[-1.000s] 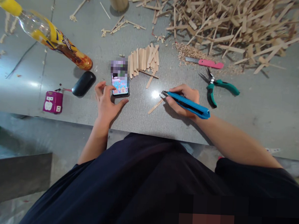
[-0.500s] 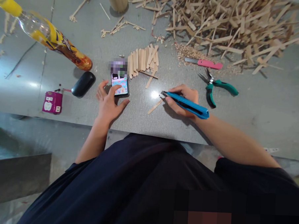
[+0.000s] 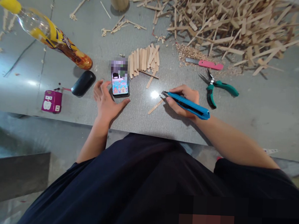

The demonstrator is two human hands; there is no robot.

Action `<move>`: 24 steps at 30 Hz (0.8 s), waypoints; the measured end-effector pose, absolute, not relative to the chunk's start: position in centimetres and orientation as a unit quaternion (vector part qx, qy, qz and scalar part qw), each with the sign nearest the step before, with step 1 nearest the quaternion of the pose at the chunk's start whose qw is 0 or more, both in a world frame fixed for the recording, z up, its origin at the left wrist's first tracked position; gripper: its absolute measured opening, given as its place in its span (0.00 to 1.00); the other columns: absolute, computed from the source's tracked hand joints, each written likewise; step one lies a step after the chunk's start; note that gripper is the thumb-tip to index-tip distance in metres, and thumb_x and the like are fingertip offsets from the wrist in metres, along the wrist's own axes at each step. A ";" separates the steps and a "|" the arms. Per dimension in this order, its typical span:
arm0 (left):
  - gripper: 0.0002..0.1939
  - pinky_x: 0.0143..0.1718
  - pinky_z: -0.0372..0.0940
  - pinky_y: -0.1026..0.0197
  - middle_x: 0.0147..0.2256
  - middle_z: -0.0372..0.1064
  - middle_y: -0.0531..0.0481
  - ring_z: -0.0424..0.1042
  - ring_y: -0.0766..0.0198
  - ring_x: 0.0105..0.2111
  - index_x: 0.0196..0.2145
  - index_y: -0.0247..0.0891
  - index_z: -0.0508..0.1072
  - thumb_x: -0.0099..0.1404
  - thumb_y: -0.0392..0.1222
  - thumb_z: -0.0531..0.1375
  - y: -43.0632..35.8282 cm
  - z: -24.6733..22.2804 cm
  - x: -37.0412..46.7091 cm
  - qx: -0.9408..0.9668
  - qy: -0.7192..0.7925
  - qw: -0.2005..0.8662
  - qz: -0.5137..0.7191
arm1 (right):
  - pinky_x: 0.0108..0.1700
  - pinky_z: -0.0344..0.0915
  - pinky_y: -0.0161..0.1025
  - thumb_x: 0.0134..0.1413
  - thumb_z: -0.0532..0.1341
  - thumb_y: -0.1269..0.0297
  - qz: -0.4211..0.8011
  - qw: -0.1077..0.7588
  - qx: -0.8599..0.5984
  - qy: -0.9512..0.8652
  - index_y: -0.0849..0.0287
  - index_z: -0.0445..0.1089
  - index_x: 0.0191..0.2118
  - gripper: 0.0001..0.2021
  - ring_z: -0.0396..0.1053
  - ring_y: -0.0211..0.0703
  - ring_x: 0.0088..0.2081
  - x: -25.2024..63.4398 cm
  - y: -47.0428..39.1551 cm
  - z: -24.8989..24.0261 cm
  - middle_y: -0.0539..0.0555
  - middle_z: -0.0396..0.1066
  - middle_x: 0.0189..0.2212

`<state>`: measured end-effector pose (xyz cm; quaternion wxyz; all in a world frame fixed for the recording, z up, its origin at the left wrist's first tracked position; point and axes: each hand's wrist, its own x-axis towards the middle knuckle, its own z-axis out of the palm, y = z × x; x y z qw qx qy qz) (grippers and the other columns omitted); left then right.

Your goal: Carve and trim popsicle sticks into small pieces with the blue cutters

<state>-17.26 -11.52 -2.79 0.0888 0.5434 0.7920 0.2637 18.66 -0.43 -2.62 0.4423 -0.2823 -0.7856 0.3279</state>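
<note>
My left hand [image 3: 106, 102] rests on the table beside the lower left of a lit phone [image 3: 120, 82], thumb and fingers spread, holding nothing. My right hand [image 3: 184, 102] grips a blue utility knife [image 3: 188, 105], its blade end pointing left. Under that blade end lies one wooden stick [image 3: 155, 107], its upper end close to my right fingertips. A row of flat wooden sticks [image 3: 143, 60] sits just right of the phone, with a few lying crosswise at its right side.
A big heap of wooden sticks [image 3: 230, 26] fills the back right. In front of it lie a pink cutter [image 3: 211, 64] and green-handled pliers [image 3: 222, 87]. To the left are a yellow-capped bottle [image 3: 56, 38], a black case [image 3: 83, 83] and a purple box [image 3: 52, 101].
My left index finger has lifted off the phone's screen and drawn back to the left, so the screen's lower part now shows. My right hand with the knife has hardly moved.
</note>
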 end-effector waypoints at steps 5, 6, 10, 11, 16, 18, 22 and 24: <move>0.52 0.84 0.50 0.15 0.79 0.56 0.30 0.54 0.21 0.84 0.72 0.50 0.71 0.56 0.59 0.84 -11.5 -2.3 -17.1 0.544 0.796 0.095 0.249 | 0.32 0.78 0.44 0.72 0.74 0.56 0.329 0.446 -0.287 -0.781 0.48 0.78 0.50 0.08 0.81 0.46 0.28 18.7 -0.5 -2.9 0.51 0.88 0.34; 0.51 0.84 0.49 0.15 0.78 0.56 0.30 0.55 0.21 0.83 0.72 0.50 0.72 0.57 0.60 0.84 -11.5 -2.2 -17.1 0.544 0.797 0.099 0.243 | 0.31 0.78 0.45 0.72 0.74 0.56 0.330 0.447 -0.286 -0.781 0.47 0.78 0.50 0.08 0.81 0.47 0.28 18.7 -0.4 -2.9 0.50 0.87 0.34; 0.53 0.83 0.49 0.13 0.78 0.56 0.28 0.54 0.20 0.83 0.74 0.49 0.70 0.56 0.59 0.83 -11.4 -2.1 -17.1 0.540 0.797 0.114 0.247 | 0.32 0.80 0.49 0.72 0.73 0.56 0.333 0.440 -0.289 -0.782 0.44 0.79 0.50 0.07 0.82 0.50 0.28 18.8 -0.4 -3.0 0.51 0.87 0.34; 0.54 0.83 0.50 0.13 0.78 0.56 0.28 0.54 0.20 0.83 0.74 0.48 0.69 0.56 0.58 0.84 -11.4 -2.2 -17.1 0.539 0.797 0.115 0.248 | 0.32 0.80 0.49 0.71 0.73 0.56 0.333 0.437 -0.290 -0.783 0.44 0.78 0.50 0.07 0.82 0.50 0.28 18.8 -0.4 -3.0 0.51 0.87 0.34; 0.49 0.84 0.48 0.15 0.80 0.54 0.32 0.51 0.21 0.85 0.73 0.53 0.73 0.58 0.59 0.83 -11.6 -2.3 -17.2 0.559 0.782 0.112 0.252 | 0.33 0.79 0.45 0.71 0.73 0.54 0.330 0.430 -0.299 -0.786 0.48 0.78 0.49 0.09 0.81 0.47 0.28 18.8 -0.4 -2.9 0.51 0.87 0.34; 0.42 0.85 0.46 0.17 0.81 0.54 0.33 0.50 0.22 0.85 0.71 0.53 0.77 0.64 0.62 0.81 -11.8 -2.2 -17.0 0.588 0.763 0.111 0.244 | 0.34 0.78 0.43 0.71 0.72 0.53 0.329 0.427 -0.302 -0.786 0.49 0.78 0.49 0.09 0.81 0.46 0.29 18.8 -0.4 -2.8 0.52 0.88 0.34; 0.30 0.86 0.44 0.18 0.80 0.55 0.35 0.50 0.23 0.84 0.68 0.53 0.83 0.74 0.64 0.73 -12.0 -1.9 -16.5 0.639 0.733 0.092 0.214 | 0.33 0.76 0.42 0.71 0.73 0.55 0.328 0.433 -0.297 -0.786 0.50 0.78 0.49 0.09 0.81 0.45 0.29 18.7 -0.4 -2.8 0.52 0.88 0.33; 0.25 0.85 0.46 0.18 0.79 0.56 0.35 0.52 0.25 0.83 0.66 0.54 0.85 0.76 0.62 0.71 -12.0 -1.8 -16.4 0.652 0.726 0.079 0.204 | 0.33 0.76 0.42 0.70 0.73 0.56 0.329 0.440 -0.290 -0.784 0.50 0.78 0.49 0.09 0.81 0.45 0.29 18.7 -0.4 -2.8 0.51 0.88 0.34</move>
